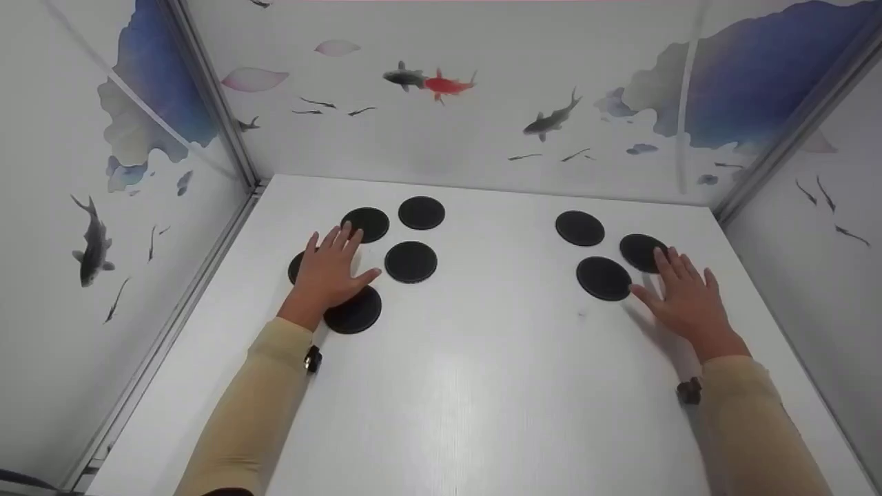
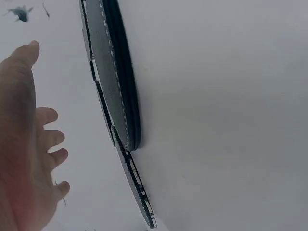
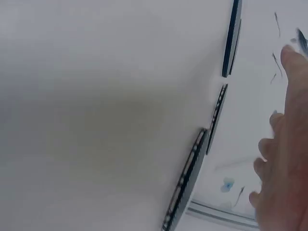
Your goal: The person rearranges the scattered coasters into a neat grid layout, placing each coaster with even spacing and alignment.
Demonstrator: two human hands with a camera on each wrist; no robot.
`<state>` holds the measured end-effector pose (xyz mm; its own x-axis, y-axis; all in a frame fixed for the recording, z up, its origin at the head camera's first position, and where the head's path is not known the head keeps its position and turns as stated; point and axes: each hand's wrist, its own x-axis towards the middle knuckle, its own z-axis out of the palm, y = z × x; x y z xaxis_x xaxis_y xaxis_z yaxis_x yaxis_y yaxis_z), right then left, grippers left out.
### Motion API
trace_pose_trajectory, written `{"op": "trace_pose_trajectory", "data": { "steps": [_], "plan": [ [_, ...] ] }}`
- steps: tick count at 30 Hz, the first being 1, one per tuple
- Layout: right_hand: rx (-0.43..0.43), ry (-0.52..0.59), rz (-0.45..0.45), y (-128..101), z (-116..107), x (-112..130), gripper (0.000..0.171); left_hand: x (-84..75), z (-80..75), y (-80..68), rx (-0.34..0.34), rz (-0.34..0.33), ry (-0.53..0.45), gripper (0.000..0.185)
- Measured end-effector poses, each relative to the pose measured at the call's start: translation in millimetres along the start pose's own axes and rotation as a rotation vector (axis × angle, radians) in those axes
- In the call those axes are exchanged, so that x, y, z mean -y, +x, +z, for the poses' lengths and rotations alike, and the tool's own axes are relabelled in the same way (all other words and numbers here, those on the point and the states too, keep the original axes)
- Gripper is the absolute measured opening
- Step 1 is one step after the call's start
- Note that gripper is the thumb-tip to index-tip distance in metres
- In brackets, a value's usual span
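Note:
On the white table (image 1: 482, 386) lie black round coasters in two groups, with stitching along the rim in the left wrist view. My left hand (image 1: 329, 272) hovers with fingers spread over the left group of several; it partly hides a coaster (image 1: 295, 267) at the far left and overlaps a nearer coaster (image 1: 353, 311). A gap shows between this hand and the stitched coaster (image 2: 108, 57). My right hand (image 1: 689, 300), also spread and holding nothing, is beside the right group of three. Its fingertips overlap one coaster (image 1: 641, 252), and its thumb is near another coaster (image 1: 603, 278).
White panels with painted fish enclose the table at the back (image 1: 468, 145), left (image 1: 41, 207) and right (image 1: 806, 227). Metal corner posts (image 1: 213, 89) join them. A small dark device (image 1: 313, 359) sits at the left wrist, another device (image 1: 689, 391) at the right.

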<state>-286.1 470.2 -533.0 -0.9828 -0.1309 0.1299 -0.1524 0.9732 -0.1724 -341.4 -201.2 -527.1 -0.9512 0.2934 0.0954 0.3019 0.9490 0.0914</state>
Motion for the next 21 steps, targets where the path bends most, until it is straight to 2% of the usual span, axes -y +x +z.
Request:
{"op": "trace_pose_trajectory", "data": {
  "steps": [3,5,9,12,21],
  "plan": [
    [-0.049,0.081,-0.009,1.7,2.1,5.4,0.096,-0.9,-1.5,1.9,-0.052,0.031,-0.069,0.088],
    [-0.052,0.157,0.003,2.6,2.6,9.5,0.095,-0.6,-2.2,2.3,-0.054,0.042,-0.140,0.080],
    [0.026,0.326,0.030,5.0,-0.7,21.5,0.097,-0.9,-4.7,2.1,0.013,0.054,-0.287,0.073],
    [0.078,0.412,0.008,9.9,-4.1,33.2,0.096,-1.9,-7.4,2.0,0.068,0.059,-0.360,0.074],
    [0.132,0.476,-0.085,35.2,0.9,75.8,0.091,-7.2,-12.1,13.5,0.117,0.093,-0.450,0.080]
  ]
}}
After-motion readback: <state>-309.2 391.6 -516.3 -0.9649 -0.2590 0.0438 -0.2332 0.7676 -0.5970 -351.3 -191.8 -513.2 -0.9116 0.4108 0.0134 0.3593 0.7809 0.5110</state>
